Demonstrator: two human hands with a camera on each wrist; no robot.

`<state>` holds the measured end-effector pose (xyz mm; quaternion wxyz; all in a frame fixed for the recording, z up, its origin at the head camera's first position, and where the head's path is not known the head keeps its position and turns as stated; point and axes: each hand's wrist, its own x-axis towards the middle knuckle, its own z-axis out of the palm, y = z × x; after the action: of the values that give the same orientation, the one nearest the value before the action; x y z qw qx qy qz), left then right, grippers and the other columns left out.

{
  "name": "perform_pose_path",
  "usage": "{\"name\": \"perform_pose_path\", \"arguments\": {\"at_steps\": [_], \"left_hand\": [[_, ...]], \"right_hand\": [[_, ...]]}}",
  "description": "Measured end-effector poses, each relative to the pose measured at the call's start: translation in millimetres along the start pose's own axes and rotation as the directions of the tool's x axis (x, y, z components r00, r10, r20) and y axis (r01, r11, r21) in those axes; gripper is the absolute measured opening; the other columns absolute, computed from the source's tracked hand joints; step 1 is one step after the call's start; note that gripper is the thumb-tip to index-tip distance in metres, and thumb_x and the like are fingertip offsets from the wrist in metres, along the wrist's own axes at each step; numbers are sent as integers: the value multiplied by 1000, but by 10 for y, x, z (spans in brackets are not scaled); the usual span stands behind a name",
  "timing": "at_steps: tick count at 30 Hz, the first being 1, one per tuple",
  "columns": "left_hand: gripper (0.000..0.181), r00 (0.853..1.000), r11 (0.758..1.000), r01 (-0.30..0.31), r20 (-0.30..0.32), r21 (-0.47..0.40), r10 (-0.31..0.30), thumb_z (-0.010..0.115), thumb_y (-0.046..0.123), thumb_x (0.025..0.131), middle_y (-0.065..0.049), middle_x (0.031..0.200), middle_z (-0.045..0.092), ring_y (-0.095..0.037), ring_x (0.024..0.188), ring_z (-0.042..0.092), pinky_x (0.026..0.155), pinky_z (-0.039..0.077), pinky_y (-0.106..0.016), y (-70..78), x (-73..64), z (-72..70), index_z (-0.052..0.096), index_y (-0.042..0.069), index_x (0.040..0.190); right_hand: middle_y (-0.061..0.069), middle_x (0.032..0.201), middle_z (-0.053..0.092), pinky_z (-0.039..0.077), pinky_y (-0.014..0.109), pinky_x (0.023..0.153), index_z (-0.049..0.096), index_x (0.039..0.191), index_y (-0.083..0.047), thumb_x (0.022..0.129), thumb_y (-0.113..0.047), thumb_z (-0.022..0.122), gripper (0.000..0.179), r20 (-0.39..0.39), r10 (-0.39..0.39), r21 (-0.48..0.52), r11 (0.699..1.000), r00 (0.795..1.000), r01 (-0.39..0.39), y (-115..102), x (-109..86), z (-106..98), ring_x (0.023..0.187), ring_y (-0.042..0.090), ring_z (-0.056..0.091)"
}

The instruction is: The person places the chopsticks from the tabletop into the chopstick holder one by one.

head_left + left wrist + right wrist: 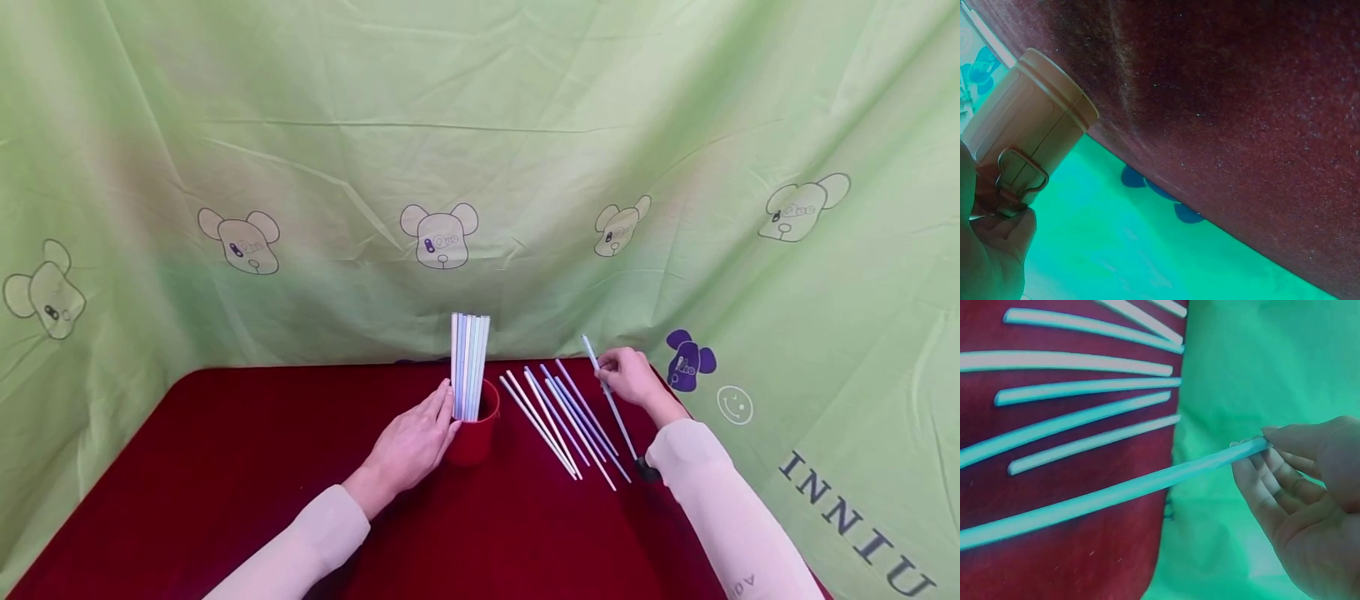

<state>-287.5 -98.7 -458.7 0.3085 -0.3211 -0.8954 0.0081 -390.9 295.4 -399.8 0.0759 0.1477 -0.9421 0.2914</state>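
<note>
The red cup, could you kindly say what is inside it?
Pale straws stand bundled in the red cup, rising above its rim; its front wall hides their lower ends and the cup's bottom.

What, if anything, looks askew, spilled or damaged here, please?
Nothing looks spilled or damaged; only the thin pastel straws on the dark-red tabletop lie askew at differing angles, unlike the bunched straws in the red cylindrical cup.

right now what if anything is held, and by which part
The right hand pinches a pale blue straw toward its far end. The left hand touches the red cup near its top; whether it grips is unclear.
</note>
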Motion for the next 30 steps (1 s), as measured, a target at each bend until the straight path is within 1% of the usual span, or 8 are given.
{"name": "perform_pose_path", "arguments": {"at_steps": [2, 7, 10, 14, 18, 23, 27, 30], "left_hand": [[54, 1000, 1000, 4, 3, -3, -4, 59, 28, 104, -26, 145, 54, -30, 134, 57, 108, 49, -37, -3, 0, -4, 54, -10, 141], [54, 1000, 1000, 11, 3, -16, -11, 59, 28, 104, -26, 146, 54, -30, 134, 57, 106, 50, -37, -6, -4, -2, 53, -10, 142], [55, 1000, 1000, 5, -1, -17, -5, 60, 28, 103, -27, 146, 54, -31, 134, 56, 107, 50, -38, -7, -7, 9, 53, -11, 142], [55, 1000, 1000, -2, -3, -12, 2, 60, 28, 104, -27, 146, 54, -31, 134, 56, 107, 50, -37, -5, -11, 16, 53, -11, 141], [54, 1000, 1000, -2, -9, -9, 2, 59, 28, 104, -27, 145, 54, -31, 134, 57, 107, 50, -37, -5, -10, 12, 54, -10, 141], [53, 1000, 1000, -2, -14, -14, 1, 57, 28, 104, -28, 145, 54, -31, 134, 57, 106, 51, -37, -7, -8, 11, 54, -11, 141], [53, 1000, 1000, 4, -7, -23, -4, 56, 27, 105, -28, 146, 53, -31, 134, 56, 107, 50, -38, -2, -7, 8, 53, -11, 141], [53, 1000, 1000, 6, -3, -23, -6, 55, 28, 105, -27, 146, 54, -31, 134, 56, 107, 50, -38, 0, -9, 12, 53, -11, 141]], "right_hand": [[12, 78, 74, 57, 29, 59, 73, 94, 7, 91, 2, 67, 9, -9, -17, -7, 1000, 1000, 17, -83, 12, -4, 61, 17, 67], [13, 79, 75, 57, 29, 59, 74, 94, 5, 91, 0, 69, 8, -32, -53, 13, 998, 998, 54, -260, 45, 19, 60, 15, 67], [14, 80, 75, 58, 30, 59, 74, 94, 5, 92, -1, 70, 8, -46, -61, 39, 997, 997, 63, -351, 56, 35, 61, 18, 69], [18, 84, 75, 62, 32, 63, 73, 96, 6, 94, -2, 70, 9, -75, -38, 110, 993, 996, 46, -482, 62, 41, 67, 27, 73], [22, 90, 74, 63, 32, 64, 71, 101, 9, 95, -2, 68, 12, -125, -12, 196, 980, 992, 37, -615, 78, 28, 70, 30, 74], [26, 95, 72, 62, 27, 66, 68, 108, 11, 96, -2, 69, 17, -202, 13, 320, 946, 979, 53, -760, 109, 3, 67, 16, 72], [28, 97, 71, 63, 30, 70, 66, 111, 13, 96, -3, 69, 21, -247, 32, 428, 900, 968, 79, -887, 110, -19, 68, 11, 72], [21, 94, 71, 63, 35, 73, 65, 111, 13, 96, -2, 69, 21, -279, 53, 512, 853, 959, 102, -1000, 103, -33, 69, 12, 72]]}}
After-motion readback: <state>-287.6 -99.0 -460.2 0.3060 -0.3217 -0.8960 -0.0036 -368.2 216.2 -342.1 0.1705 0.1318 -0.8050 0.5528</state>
